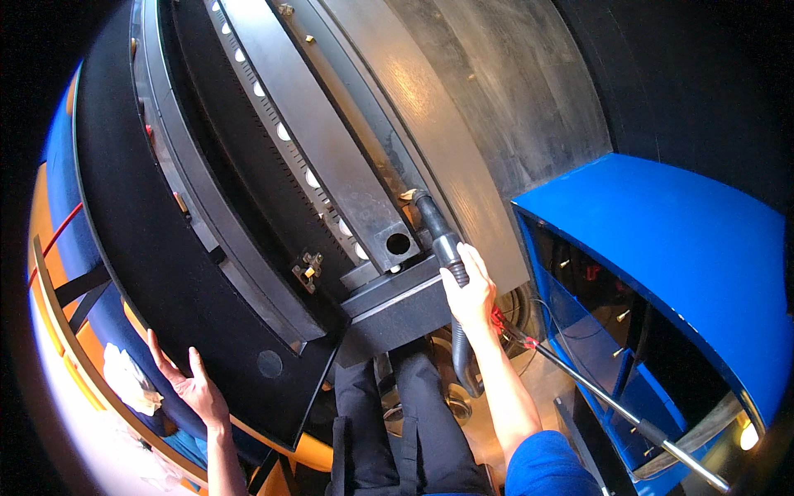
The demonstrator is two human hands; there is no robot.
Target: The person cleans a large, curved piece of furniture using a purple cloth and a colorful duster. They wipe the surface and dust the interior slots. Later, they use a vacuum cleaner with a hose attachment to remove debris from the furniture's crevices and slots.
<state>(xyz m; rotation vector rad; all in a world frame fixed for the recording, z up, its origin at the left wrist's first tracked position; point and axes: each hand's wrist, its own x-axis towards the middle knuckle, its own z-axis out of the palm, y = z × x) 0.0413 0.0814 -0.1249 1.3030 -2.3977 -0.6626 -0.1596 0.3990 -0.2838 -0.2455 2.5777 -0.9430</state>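
My right hand (472,288) is closed around a black vacuum hose (448,248) where its ribbed tube joins the smooth end piece. The nozzle (423,199) points into a long dark channel (366,99) beside a grey metal beam. Right at its mouth lies a pale yellowish scrap (408,195). Farther up the channel are another yellow bit (309,39) and a crumpled piece (285,9). My left hand (197,389), fingers apart and holding nothing, is over the near edge of a black panel (248,328); whether it touches the panel, I cannot tell.
The metal beam (322,136) has a round hole in its end and a row of lit bulbs (312,178) alongside. A metal bracket (308,271) sits in the dark recess. To the right stand an open-fronted blue cabinet (657,211) and a slanting metal tube (595,390). Cables (518,310) hang nearby.
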